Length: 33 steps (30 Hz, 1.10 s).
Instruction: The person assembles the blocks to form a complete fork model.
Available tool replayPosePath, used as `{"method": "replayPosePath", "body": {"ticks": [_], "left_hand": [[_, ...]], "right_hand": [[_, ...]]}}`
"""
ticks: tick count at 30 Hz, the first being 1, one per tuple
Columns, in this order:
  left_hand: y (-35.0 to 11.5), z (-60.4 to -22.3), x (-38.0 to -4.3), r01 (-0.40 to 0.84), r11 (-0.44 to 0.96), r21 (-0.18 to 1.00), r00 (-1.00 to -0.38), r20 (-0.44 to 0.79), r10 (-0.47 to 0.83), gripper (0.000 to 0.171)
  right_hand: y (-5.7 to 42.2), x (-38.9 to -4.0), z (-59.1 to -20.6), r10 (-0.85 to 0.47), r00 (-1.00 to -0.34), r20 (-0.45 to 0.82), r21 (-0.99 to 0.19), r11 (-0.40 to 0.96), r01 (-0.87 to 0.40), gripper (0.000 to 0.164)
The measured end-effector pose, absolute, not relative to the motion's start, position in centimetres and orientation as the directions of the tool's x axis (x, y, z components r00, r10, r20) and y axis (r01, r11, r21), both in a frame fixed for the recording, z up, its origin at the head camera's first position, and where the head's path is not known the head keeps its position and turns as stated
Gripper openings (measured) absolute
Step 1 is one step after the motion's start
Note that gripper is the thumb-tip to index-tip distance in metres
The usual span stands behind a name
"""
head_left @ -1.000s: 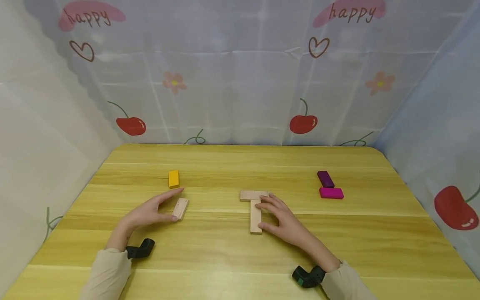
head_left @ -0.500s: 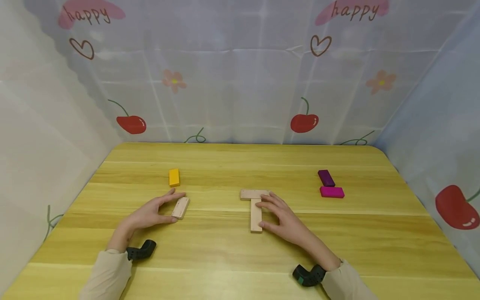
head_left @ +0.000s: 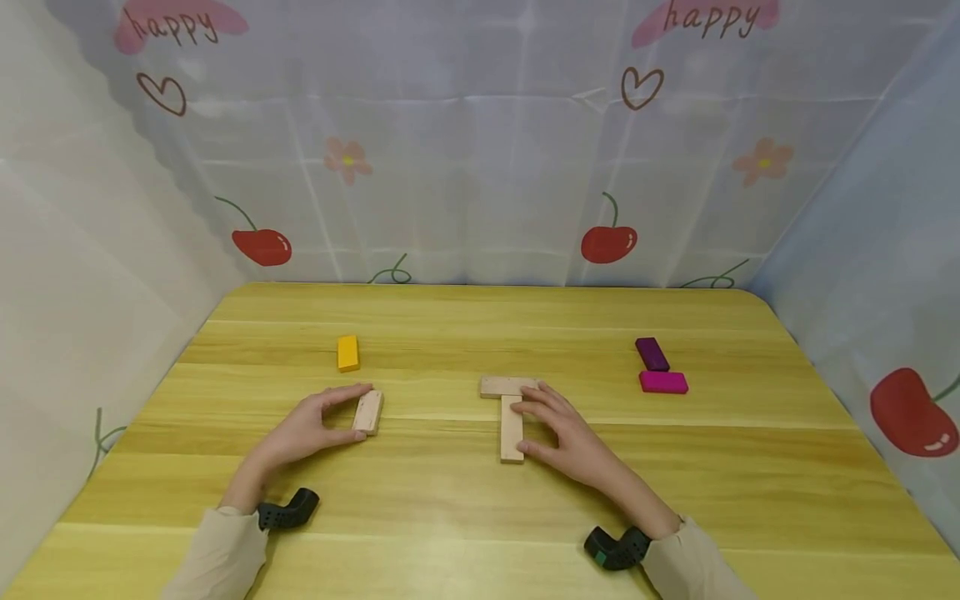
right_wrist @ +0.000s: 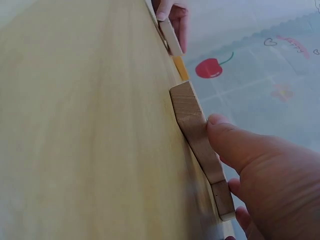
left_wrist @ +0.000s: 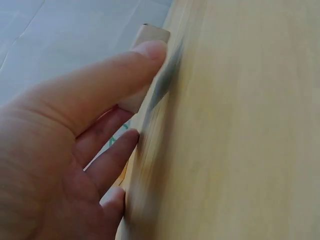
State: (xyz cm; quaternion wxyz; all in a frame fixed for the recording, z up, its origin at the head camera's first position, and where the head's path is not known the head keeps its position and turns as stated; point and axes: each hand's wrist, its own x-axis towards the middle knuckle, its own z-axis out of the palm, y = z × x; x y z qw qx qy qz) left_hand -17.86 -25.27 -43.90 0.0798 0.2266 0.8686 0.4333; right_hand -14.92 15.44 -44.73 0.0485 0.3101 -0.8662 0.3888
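My left hand [head_left: 303, 429] pinches a plain wooden block [head_left: 367, 413] between thumb and fingers. In the left wrist view that block [left_wrist: 151, 34] is tilted and stands up off the tabletop over its own shadow. Two more plain wooden blocks form a T near the table's middle: a crosswise block [head_left: 497, 386] at the back and a lengthwise block [head_left: 512, 437] meeting it. My right hand [head_left: 566, 442] rests at the T's right side, its thumb against the lengthwise block's edge and its fingertips over the junction, fingers only slightly bent.
Beyond the left hand lies a yellow block [head_left: 348, 354]. Back right, a purple block [head_left: 652, 354] lies against a magenta block [head_left: 663, 382]. The wooden table [head_left: 420, 508] ends at a printed curtain [head_left: 465, 183], with further sheets on both sides.
The left hand has closed its fingers on the wooden block, which has shifted slightly right and been raised. The right hand and the T-shaped pair stay in place.
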Motion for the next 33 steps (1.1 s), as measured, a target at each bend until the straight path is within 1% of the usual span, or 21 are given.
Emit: {"method": "replayPosePath", "body": {"ticks": [3, 7, 10, 14, 19, 26, 33], "left_hand": [[-24.8, -43.7, -17.8, 0.314, 0.494, 0.811, -0.888, 0.067, 0.455, 0.065], [-23.0, -41.6, -16.8, 0.297, 0.474, 0.829, -0.889, 0.060, 0.453, 0.063], [-21.8, -41.2, -16.4, 0.298, 0.478, 0.826, -0.884, 0.051, 0.464, 0.062], [-20.5, -42.4, -16.7, 0.341, 0.481, 0.808, -0.860, 0.062, 0.506, 0.065], [-17.7, -42.3, -15.8, 0.372, 0.451, 0.812, -0.838, 0.085, 0.539, 0.066], [-13.4, -42.1, -14.2, 0.333, 0.424, 0.842, -0.841, 0.062, 0.538, 0.064], [-10.5, -42.2, -12.9, 0.357, 0.410, 0.839, -0.800, 0.049, 0.598, 0.065]], "right_hand": [[15.5, -14.9, -44.7, -0.501, -0.803, 0.324, -0.644, 0.505, -0.575, 0.046], [15.5, -14.9, -44.6, -0.499, -0.820, 0.281, -0.656, 0.524, -0.544, 0.047], [15.6, -14.9, -44.5, -0.498, -0.826, 0.263, -0.657, 0.534, -0.531, 0.047], [15.6, -14.9, -44.6, -0.498, -0.822, 0.276, -0.650, 0.533, -0.541, 0.047], [15.6, -14.9, -44.7, -0.500, -0.820, 0.278, -0.648, 0.532, -0.544, 0.048], [15.5, -15.0, -44.7, -0.497, -0.821, 0.283, -0.643, 0.537, -0.547, 0.048], [15.5, -14.9, -44.5, -0.495, -0.831, 0.253, -0.656, 0.544, -0.523, 0.047]]}}
